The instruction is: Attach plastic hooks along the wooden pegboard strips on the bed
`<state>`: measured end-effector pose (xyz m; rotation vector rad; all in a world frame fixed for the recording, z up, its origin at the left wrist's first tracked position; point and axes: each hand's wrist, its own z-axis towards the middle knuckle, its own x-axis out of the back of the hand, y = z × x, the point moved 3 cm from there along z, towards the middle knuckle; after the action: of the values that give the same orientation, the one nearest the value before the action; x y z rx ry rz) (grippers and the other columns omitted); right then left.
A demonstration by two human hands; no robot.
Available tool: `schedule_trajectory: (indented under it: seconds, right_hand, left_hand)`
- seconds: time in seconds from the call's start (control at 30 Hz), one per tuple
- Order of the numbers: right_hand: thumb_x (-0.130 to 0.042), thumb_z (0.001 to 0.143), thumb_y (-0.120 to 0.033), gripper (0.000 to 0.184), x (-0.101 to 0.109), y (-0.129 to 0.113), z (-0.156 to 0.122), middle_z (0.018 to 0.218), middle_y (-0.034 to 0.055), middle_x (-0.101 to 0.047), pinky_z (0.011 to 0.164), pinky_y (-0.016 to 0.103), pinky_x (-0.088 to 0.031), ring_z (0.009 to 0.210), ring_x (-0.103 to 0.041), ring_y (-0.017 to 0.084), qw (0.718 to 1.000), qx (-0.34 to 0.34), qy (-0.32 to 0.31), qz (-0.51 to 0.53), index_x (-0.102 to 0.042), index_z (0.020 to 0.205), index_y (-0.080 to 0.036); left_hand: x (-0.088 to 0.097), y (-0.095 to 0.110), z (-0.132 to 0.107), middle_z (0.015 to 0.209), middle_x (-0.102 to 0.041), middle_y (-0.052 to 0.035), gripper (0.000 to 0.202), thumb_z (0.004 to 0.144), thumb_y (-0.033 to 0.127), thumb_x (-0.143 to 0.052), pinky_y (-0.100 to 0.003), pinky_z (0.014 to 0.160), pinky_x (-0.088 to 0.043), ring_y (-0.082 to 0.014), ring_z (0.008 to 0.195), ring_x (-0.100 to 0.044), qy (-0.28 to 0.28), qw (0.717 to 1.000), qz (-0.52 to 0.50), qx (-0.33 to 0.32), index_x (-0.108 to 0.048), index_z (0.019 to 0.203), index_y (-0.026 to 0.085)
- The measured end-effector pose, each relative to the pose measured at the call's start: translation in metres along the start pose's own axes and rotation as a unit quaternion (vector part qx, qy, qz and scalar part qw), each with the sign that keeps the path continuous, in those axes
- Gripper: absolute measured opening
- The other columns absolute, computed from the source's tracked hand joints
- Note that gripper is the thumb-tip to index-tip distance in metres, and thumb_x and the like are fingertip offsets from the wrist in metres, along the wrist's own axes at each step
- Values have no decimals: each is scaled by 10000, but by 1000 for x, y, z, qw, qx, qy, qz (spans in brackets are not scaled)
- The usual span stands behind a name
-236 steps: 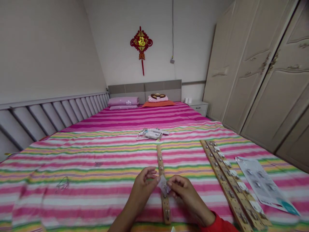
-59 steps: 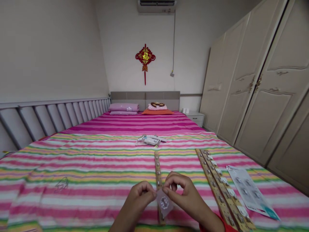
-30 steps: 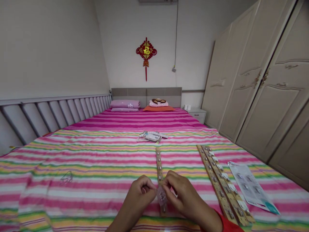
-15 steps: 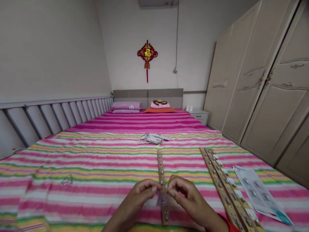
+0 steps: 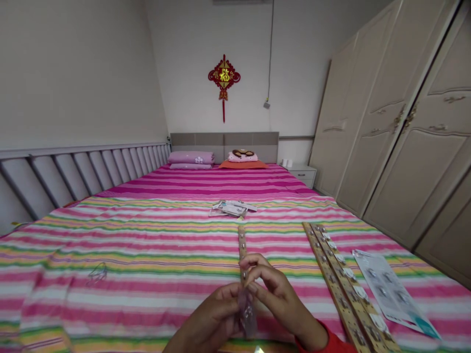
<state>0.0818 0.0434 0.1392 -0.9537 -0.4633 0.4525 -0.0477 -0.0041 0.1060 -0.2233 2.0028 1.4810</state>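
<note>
My left hand (image 5: 215, 318) and my right hand (image 5: 274, 294) meet low in the middle of the view, both pinching a small clear adhesive hook pad (image 5: 247, 314) with a metal hook on it. They hover just above the near end of a narrow wooden strip (image 5: 242, 247) that carries a row of small metal hooks and lies lengthwise on the striped bed cover (image 5: 147, 255). My right wrist has a red sleeve.
Two more wooden strips (image 5: 338, 274) with clear pads lie side by side at the right, next to a printed backing sheet (image 5: 390, 287). Empty packaging (image 5: 231, 208) lies farther up the bed. Pillows (image 5: 191, 158) sit at the headboard; wardrobe doors (image 5: 397, 122) line the right.
My hands have turned the pad from flat to nearly edge-on and drawn it a little nearer to me. My right fingers have risen above it.
</note>
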Motion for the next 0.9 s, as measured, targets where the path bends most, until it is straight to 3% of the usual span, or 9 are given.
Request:
schedule_trajectory:
  seconds: [0.1, 0.23, 0.33, 0.43, 0.67, 0.9]
  right_hand:
    - [-553, 867, -328, 160, -2, 7, 1, 1072, 77, -568, 947, 357, -394, 1065, -536, 208, 1000, 4, 20, 11, -666, 826, -223]
    - [-568, 853, -367, 188, -1, 18, 3, 1017, 72, -634, 906, 357, -427, 1005, -577, 217, 999, -9, 46, 26, -700, 879, -237]
    - [-589, 828, -415, 230, 7, 30, 1, 895, 58, -679, 777, 322, -478, 861, -607, 203, 987, -78, 133, 53, -697, 901, -225]
    - [-608, 800, -455, 276, 13, 38, -4, 696, 23, -635, 601, 268, -459, 632, -552, 151, 969, -125, 199, 77, -677, 803, -188]
    - [-720, 684, -463, 319, 8, 48, -6, 540, -13, -580, 487, 234, -396, 488, -505, 108, 969, -170, 144, 108, -644, 700, -154]
    - [-738, 628, -516, 385, 4, 75, -1, 433, -32, -564, 423, 218, -367, 375, -472, 87, 955, -218, 156, 127, -603, 654, -157]
  left_hand:
    - [5, -4, 4, 631, -506, 6, 223, 689, 311, -737, -225, 598, -377, -82, 549, -471, -8, 1000, -29, -3, -597, 758, 152]
    - [12, -5, 9, 610, -487, 28, 250, 641, 282, -775, -208, 604, -368, -66, 549, -457, 28, 998, -47, -12, -566, 677, 151]
    - [17, 0, 12, 586, -497, 30, 264, 601, 256, -800, -196, 585, -352, -61, 544, -453, 72, 996, -40, -18, -565, 641, 142]
    - [25, 9, 16, 559, -488, 44, 281, 567, 259, -818, -176, 541, -311, -43, 517, -418, 130, 990, -19, -45, -572, 623, 135]
    - [36, 18, 25, 584, -509, 56, 321, 519, 321, -833, -177, 564, -309, -44, 543, -404, 214, 972, 29, -88, -605, 646, 134]
    - [48, 13, 46, 557, -504, 56, 332, 527, 332, -833, -175, 535, -280, -45, 530, -406, 213, 974, 7, -82, -589, 634, 134]
